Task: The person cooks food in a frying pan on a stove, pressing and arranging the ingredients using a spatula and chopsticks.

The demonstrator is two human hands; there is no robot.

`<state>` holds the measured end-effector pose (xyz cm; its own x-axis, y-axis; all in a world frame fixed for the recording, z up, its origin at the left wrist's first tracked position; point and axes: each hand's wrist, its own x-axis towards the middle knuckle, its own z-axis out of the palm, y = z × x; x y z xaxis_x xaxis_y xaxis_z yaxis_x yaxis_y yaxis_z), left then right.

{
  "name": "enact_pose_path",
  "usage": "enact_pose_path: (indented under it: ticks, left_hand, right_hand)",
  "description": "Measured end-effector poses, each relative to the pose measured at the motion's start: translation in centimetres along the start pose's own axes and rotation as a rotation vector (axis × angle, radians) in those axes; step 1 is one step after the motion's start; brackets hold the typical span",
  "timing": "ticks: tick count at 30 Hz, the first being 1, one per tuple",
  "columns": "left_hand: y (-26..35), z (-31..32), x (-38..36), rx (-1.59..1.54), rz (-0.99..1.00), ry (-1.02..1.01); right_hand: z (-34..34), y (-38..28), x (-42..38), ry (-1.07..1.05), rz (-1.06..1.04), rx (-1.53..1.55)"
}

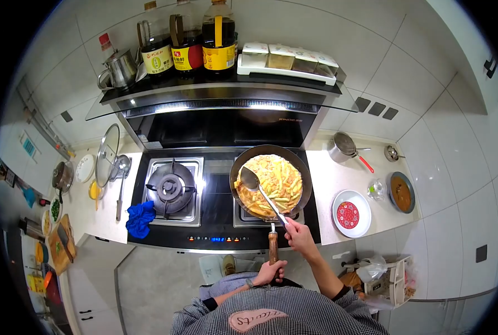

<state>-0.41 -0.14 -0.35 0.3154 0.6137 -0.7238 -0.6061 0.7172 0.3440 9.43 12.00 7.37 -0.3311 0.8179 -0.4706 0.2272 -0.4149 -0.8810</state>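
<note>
A dark frying pan (302,167) sits on the right burner, filled with a yellow and orange egg-like mixture (274,173) with greenish pieces. My left hand (269,272) is wrapped round the pan's wooden handle (273,248), near the stove's front edge. In my right hand (300,235) is the handle of a metal spatula (250,178). Its blade rests on the left part of the food, and its shaft slants down to the right across the pan.
The left burner (171,188) holds no pan; a blue cloth (140,219) lies beside it. On the right counter are a white bowl (363,212), a small pot (344,146) and a bowl of brown sauce (401,192). Bottles (218,39) stand on the hood.
</note>
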Motion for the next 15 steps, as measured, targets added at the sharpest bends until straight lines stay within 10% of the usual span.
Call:
enact_pose_path:
  ticks: [15]
  left_hand:
    - [0.0,-0.3,0.1,0.005,0.006,-0.011]
  right_hand:
    - [0.3,0.0,-1.3,0.009,0.039,-0.04]
